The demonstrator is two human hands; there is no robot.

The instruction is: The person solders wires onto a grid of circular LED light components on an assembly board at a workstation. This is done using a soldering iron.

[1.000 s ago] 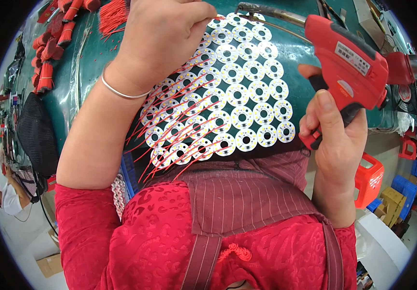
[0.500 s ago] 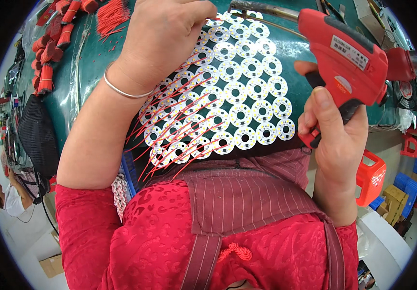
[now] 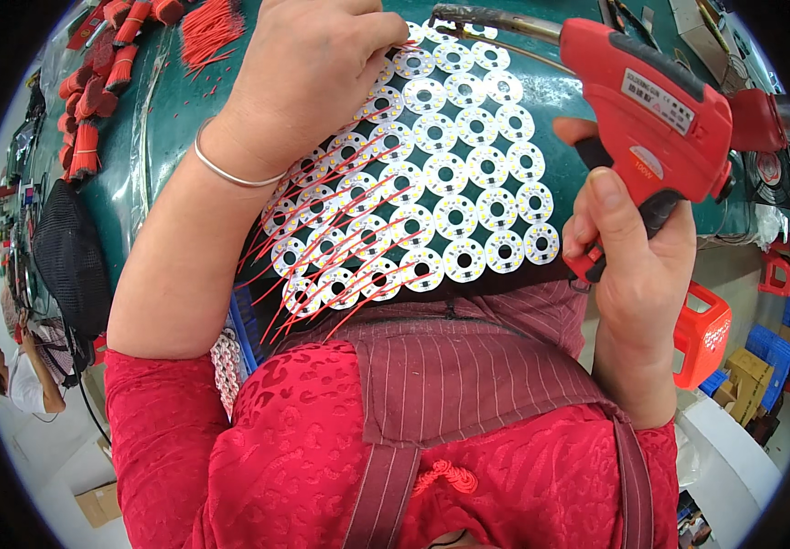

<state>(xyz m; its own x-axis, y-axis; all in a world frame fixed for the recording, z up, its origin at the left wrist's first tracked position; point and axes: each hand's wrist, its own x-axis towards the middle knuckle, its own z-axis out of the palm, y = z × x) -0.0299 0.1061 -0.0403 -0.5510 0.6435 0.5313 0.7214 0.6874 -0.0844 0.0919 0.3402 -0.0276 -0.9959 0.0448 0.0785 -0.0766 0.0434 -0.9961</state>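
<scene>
My right hand (image 3: 638,229) is wrapped round the grip of a red and black soldering gun (image 3: 642,110), its metal tip pointing left over the far rows of a panel of round white LED boards (image 3: 455,218). At the panel's far side my left hand (image 3: 322,69) is closed in a pinch, and a short bit of red wire (image 3: 411,42) shows by its fingertips. The fingertips themselves are partly hidden behind the hand. Several red wires (image 3: 335,252) are attached to boards on the left part of the panel and trail toward my lap; boards on the right carry none.
Loose cut red wires (image 3: 212,35) lie on the green table mat (image 3: 171,119), with bundles of red wire (image 3: 86,151) along the left. A black mesh bag (image 3: 70,256) hangs at the table's left side. A red stool (image 3: 702,339) stands at right. Another person (image 3: 24,371) is far left.
The soldering gun has shifted slightly left, and its tip now sits a little closer to my left hand. My left hand has moved slightly left and down, still pinching.
</scene>
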